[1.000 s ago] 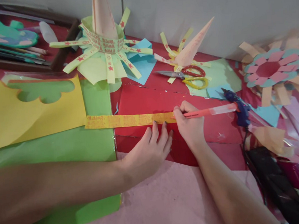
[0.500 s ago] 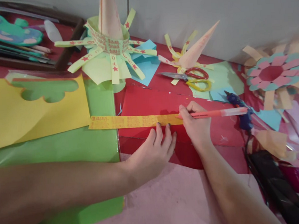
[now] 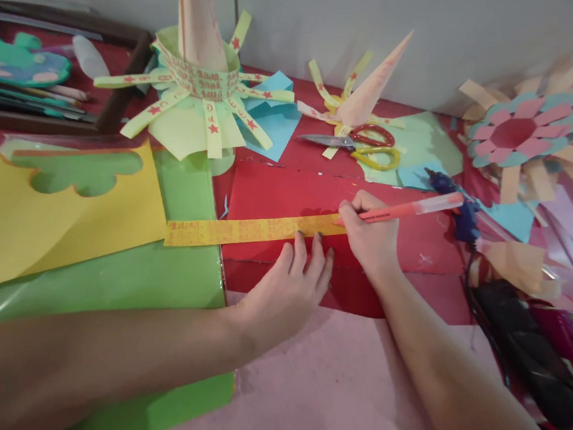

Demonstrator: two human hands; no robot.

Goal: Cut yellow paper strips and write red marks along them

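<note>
A narrow yellow paper strip [image 3: 238,230] with rows of reddish writing lies across green and red sheets. My left hand [image 3: 292,275] rests palm down below it, fingers spread, the fingertips touching the strip's lower edge. At the strip's right part, my right hand [image 3: 373,237] grips an orange-red pen [image 3: 406,210] between thumb and fingers. The pen's tip is on the strip, and its clear end points to the right. Under the strip's right half lies a red sheet [image 3: 274,189].
Scissors [image 3: 368,146] lie behind my right hand. Paper cone crafts [image 3: 207,81] stand at the back. A blue glue gun [image 3: 459,210] and a black case [image 3: 523,348] are at the right. A tray [image 3: 118,76] of tools sits back left, above a yellow sheet [image 3: 81,226].
The whole view has shifted slightly, so things appear a little farther left. The pen's clear end is tilted somewhat higher. Both hands keep their places at the strip.
</note>
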